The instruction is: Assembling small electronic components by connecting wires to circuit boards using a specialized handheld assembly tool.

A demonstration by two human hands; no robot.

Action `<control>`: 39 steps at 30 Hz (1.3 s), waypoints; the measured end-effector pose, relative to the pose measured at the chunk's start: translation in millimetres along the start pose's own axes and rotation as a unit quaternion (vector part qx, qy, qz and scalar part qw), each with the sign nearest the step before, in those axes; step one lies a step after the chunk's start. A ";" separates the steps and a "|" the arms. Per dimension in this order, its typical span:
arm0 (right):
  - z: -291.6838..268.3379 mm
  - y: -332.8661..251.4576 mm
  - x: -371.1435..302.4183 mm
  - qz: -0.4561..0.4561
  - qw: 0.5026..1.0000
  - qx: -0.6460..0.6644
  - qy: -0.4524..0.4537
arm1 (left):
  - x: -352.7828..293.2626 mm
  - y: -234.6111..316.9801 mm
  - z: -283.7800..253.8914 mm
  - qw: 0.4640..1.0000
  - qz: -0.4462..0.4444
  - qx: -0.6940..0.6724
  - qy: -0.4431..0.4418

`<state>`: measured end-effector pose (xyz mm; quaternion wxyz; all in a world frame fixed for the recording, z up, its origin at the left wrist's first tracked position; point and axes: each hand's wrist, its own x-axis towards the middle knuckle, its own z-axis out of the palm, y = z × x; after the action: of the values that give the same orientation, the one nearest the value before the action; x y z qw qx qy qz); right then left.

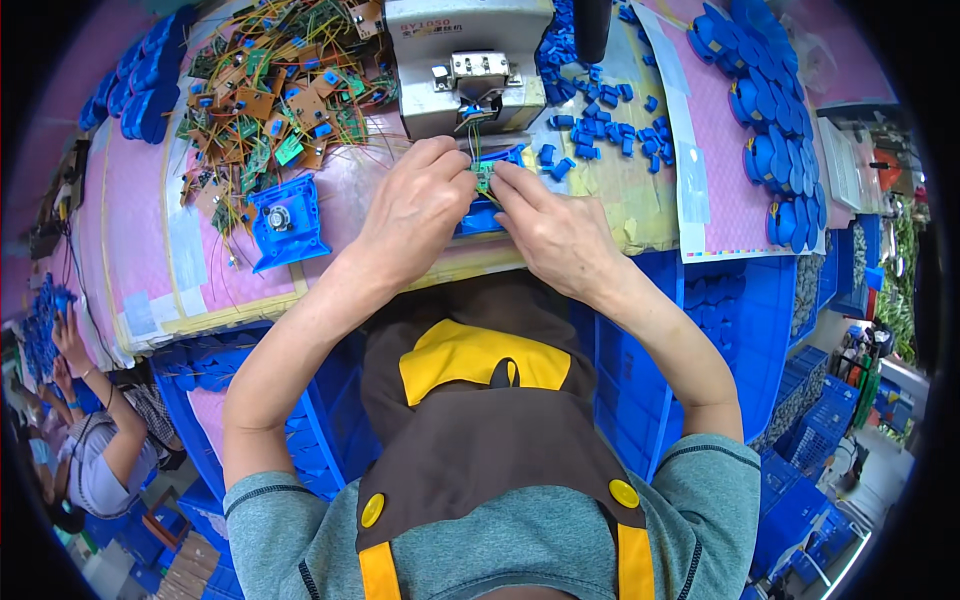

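Note:
Just in front of a white bench machine point(470, 80), my two hands meet over a small green circuit board point(484, 176) with thin wires running up from it. My right hand point(555, 222) pinches the board's right side between thumb and fingers. On the other side, my left hand point(422, 200) is closed, its fingertips bent in by the wires; what they grip is hidden. Beneath both hands lies a blue plastic housing point(482, 218), partly covered by my fingers. Another blue housing point(285, 222), with a round metal part in its middle, rests left of my left hand.
A heap of wired circuit boards point(290, 100) fills the back left. Small blue parts point(605, 125) lie scattered right of the machine. Blue rounded pieces point(775, 130) line the right side, others point(150, 112) the far left. Blue crates point(635, 370) stand below the bench. Another person point(105, 440) works at left.

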<state>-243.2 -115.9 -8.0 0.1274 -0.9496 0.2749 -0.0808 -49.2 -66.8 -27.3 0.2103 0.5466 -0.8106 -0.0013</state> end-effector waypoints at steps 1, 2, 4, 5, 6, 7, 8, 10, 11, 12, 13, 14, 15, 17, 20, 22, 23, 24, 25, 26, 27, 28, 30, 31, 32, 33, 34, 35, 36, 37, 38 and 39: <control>2.9 0.9 0.0 0.004 1.000 0.003 -0.003 | 0.0 -0.4 -0.3 1.000 0.000 -0.006 0.001; 6.4 1.9 0.1 -0.005 1.000 0.010 0.010 | 0.1 -0.8 0.2 1.000 -0.001 -0.012 0.003; 8.7 3.0 0.5 -0.011 1.000 0.019 0.020 | 2.5 -0.5 3.9 1.000 0.010 -0.009 0.025; 5.0 2.2 2.4 -0.004 1.000 0.022 -0.002 | 3.4 -0.8 4.6 0.998 0.022 -0.002 0.052; 1.3 1.2 4.1 0.001 0.999 0.025 -0.023 | 3.2 -1.1 4.7 0.998 0.022 -0.004 0.051; -1.9 -0.2 5.6 0.003 0.999 0.026 -0.024 | 2.5 -0.9 4.1 0.999 0.011 -0.023 0.041; -5.1 -1.5 7.2 0.010 0.999 0.034 -0.034 | 2.0 -0.5 3.5 0.999 0.001 -0.041 0.034; -7.8 0.5 9.8 0.016 0.998 0.040 -0.042 | -0.6 0.0 0.8 0.997 -0.023 -0.057 0.045; -8.7 6.5 13.4 0.012 0.997 0.072 -0.037 | -3.0 1.4 -1.8 0.995 -0.048 -0.073 0.056; -10.3 15.1 17.4 0.009 0.994 0.102 -0.031 | -4.3 1.8 -1.8 0.995 -0.043 -0.072 0.062; -5.5 26.9 18.3 -0.046 0.986 0.156 0.049 | -6.8 2.1 0.2 0.991 -0.066 -0.082 0.081; -10.8 27.3 22.2 0.040 0.967 0.251 0.031 | -10.0 2.3 2.2 0.987 -0.092 -0.091 0.098; -16.0 27.1 25.7 0.125 0.931 0.343 0.011 | -11.0 2.4 4.6 0.987 -0.091 -0.089 0.103; -18.0 28.0 35.5 0.155 0.889 0.428 0.050 | -9.4 2.5 10.5 0.974 -0.132 -0.136 0.127; -17.4 25.5 50.2 0.199 0.857 0.470 0.074 | -1.8 4.1 17.0 0.967 -0.137 -0.160 0.146; -13.9 22.5 58.5 0.215 0.858 0.459 0.083 | -0.4 6.7 20.5 0.967 -0.127 -0.151 0.159; -11.7 20.5 62.0 0.230 0.858 0.451 0.088 | -0.6 7.5 21.7 0.968 -0.121 -0.140 0.169; -11.6 17.6 64.2 0.229 0.859 0.450 0.087 | -0.9 11.1 21.0 0.968 -0.122 -0.140 0.171; -12.5 14.6 66.2 0.227 0.864 0.441 0.081 | -2.1 17.3 18.7 0.973 -0.099 -0.103 0.179; -12.9 12.1 67.4 0.226 0.870 0.432 0.075 | -4.8 22.4 16.6 0.977 -0.076 -0.065 0.187; -13.6 12.7 66.5 0.229 0.863 0.445 0.063 | -8.2 25.1 15.9 0.980 -0.072 -0.053 0.176; -12.6 13.6 65.2 0.229 0.864 0.444 0.061 | -11.7 22.8 16.0 0.980 -0.073 -0.053 0.177; -10.3 16.2 61.3 0.187 0.843 0.499 0.067 | -21.7 15.8 16.7 0.982 -0.056 -0.102 0.152; -14.9 15.3 56.6 0.193 0.834 0.514 0.055 | -24.1 12.9 16.0 0.981 -0.059 -0.103 0.154; -19.3 13.3 55.1 0.191 0.835 0.514 0.050 | -27.0 8.5 14.3 0.973 -0.104 -0.150 0.142; -23.4 11.7 54.1 0.206 0.823 0.529 -0.007 | -29.5 3.8 13.4 0.960 -0.148 -0.197 0.131; -26.5 9.8 53.3 0.221 0.809 0.542 -0.063 | -31.4 -2.2 15.8 0.962 -0.148 -0.209 0.092; -28.9 7.7 51.7 0.226 0.811 0.529 -0.106 | -30.0 -5.1 17.6 0.962 -0.150 -0.210 0.094; -26.8 7.0 51.8 0.226 0.812 0.527 -0.108 | -28.7 -7.4 19.2 0.961 -0.143 -0.220 0.084; -22.6 7.0 51.6 0.223 0.813 0.522 -0.127 | -27.8 -9.0 20.3 0.961 -0.136 -0.230 0.075; -18.7 6.8 50.8 0.221 0.814 0.517 -0.145 | -27.5 -9.5 20.8 0.960 -0.138 -0.230 0.076; -16.2 6.5 50.0 0.219 0.816 0.517 -0.140 | -27.1 -9.6 21.0 0.960 -0.138 -0.231 0.079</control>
<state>-208.3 -151.5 9.8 0.6507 -0.6597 0.3731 -0.0474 -39.4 -51.4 -57.9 0.3923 0.5879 -0.6856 -0.1747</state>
